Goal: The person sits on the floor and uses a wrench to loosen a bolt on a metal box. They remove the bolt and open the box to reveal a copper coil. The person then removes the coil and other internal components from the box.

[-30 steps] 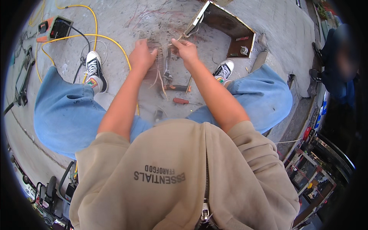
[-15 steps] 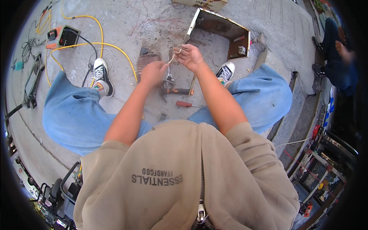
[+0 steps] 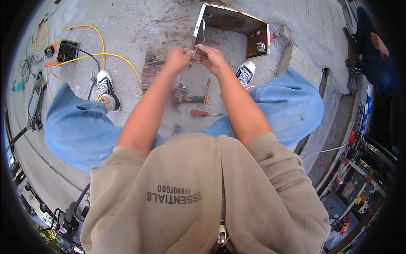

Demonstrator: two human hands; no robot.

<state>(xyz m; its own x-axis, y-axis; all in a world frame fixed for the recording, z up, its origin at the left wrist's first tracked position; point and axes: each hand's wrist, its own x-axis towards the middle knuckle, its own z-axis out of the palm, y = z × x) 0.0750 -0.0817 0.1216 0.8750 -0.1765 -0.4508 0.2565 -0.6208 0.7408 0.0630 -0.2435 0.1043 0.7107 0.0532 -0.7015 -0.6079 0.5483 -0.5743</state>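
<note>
Both hands meet over the concrete, pinching a thin wire between them.

Head view: left hand [image 3: 179,58] and right hand [image 3: 212,59] are curled nearly shut, fingertips almost touching, gripping a pale wire [image 3: 198,47] that runs up and away toward the open metal box [image 3: 234,31] just beyond them. Neither hand is clearly nearer the box. Below the hands, between the shoes, lie pliers [image 3: 182,91], a red screwdriver [image 3: 201,113] and a thin rod [image 3: 207,90]. Wire ends inside the grip are hidden by the fingers; its far end blurs against the box edge.
</note>
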